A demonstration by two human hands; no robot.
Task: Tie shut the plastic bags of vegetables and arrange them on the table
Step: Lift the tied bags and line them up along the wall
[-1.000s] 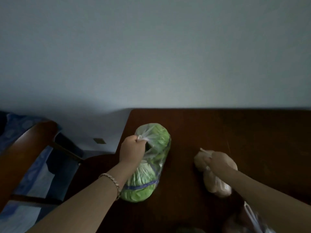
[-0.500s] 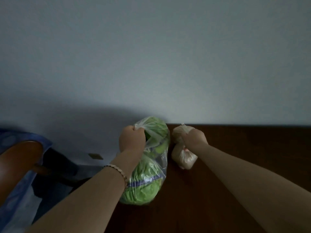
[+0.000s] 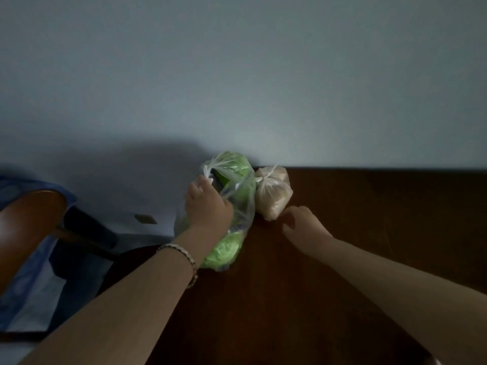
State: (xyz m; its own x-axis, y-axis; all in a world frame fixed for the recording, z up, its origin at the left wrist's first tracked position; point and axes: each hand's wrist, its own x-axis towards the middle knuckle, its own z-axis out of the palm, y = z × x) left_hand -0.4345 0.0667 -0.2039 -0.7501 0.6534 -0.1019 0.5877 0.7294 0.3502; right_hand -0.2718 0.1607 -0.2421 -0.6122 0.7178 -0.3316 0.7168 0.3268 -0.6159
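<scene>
A clear bag of green cabbage (image 3: 237, 180) lies at the far left corner of the dark wooden table (image 3: 369, 219), its top knotted. My left hand (image 3: 208, 206) rests on the bag's side with its fingertips just under the knot, which stands free above them. Right beside it, touching it, sits a small knotted bag of beige vegetables (image 3: 272, 196) against the wall. My right hand (image 3: 303, 225) hovers just in front of the small bag, fingers loosely curled, holding nothing.
The table's far edge meets a pale wall (image 3: 263, 88). Left of the table stands a wooden chair (image 3: 29, 219) with blue cloth (image 3: 31, 285) below it. The cabbage bag lies along the table's left edge.
Both bags moved to the table's far left corner. My right hand let go of the small bag and drew back. My left hand loosened from the cabbage bag's knot.
</scene>
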